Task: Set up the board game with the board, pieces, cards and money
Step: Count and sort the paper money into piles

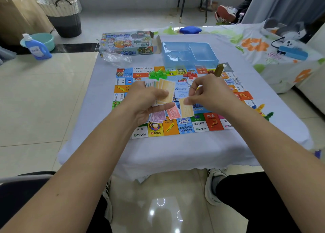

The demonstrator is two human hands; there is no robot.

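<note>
Nearest, two bare forearms reaching from a seated lap over the front edge of a low desk [158, 155] draped in pale lilac cloth, soft and scalloped at its hem. Left hand [146, 100] gripping a fanned stack of paper money [165, 92], thumb pressed across thin orange and green notes, probably fanned so denominations can be picked out. Right hand [209, 93] pinching a single orange note [187, 108] between thumb and forefinger, fingers narrow on one corner, seemingly dealing it down onto the board [177, 127]. Beneath the hands, a pink note [173, 112] and a small spread of purple notes [158, 117] lying flat on the board, likely sorted piles by colour. Board itself flat, glossy, printed cardboard, bright squares round its rim, centred on the desk within easy reach. Further on, a heap of small translucent green houses [157, 74] and a cluster of red blocks [190, 75] resting on the board's far side, hard moulded plastic. Just beside these, an upright olive-brown pack [219, 70], contents impossible to tell. Beyond the board, a pale blue plastic tray [189, 54], thin, shiny, divided into compartments, apparently emptied. Left of it, the printed cardboard game box [126, 42], end flap open, and a crumpled clear plastic bag [117, 57] in front
</note>
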